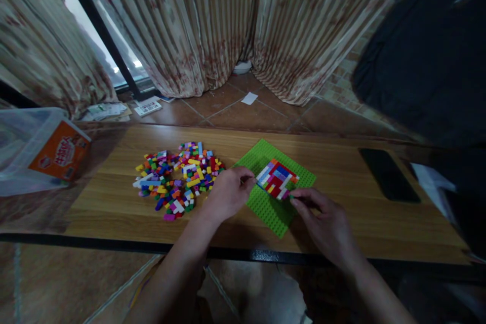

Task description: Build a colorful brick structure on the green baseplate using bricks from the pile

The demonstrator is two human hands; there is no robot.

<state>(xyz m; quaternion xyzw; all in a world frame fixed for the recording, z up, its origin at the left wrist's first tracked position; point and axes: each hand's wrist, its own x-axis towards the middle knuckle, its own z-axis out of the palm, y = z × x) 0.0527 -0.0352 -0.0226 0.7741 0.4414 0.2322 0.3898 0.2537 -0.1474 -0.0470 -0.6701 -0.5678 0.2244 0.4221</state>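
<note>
A green studded baseplate (266,207) lies on the wooden table, with a patch of red, blue, white and yellow bricks (276,178) built on its middle. My left hand (228,192) rests at the patch's left edge, fingers curled and pinched against the bricks. My right hand (322,220) sits at the patch's lower right corner, fingertips pinched on a small green brick (291,196) touching the patch. A heap of loose coloured bricks (176,177) lies just left of my left hand.
A black phone (387,174) lies flat at the table's right. A clear plastic box with an orange label (38,154) stands at the left end. Curtains, a tiled floor and scattered papers lie beyond the table's far edge. A dark shape fills the upper right.
</note>
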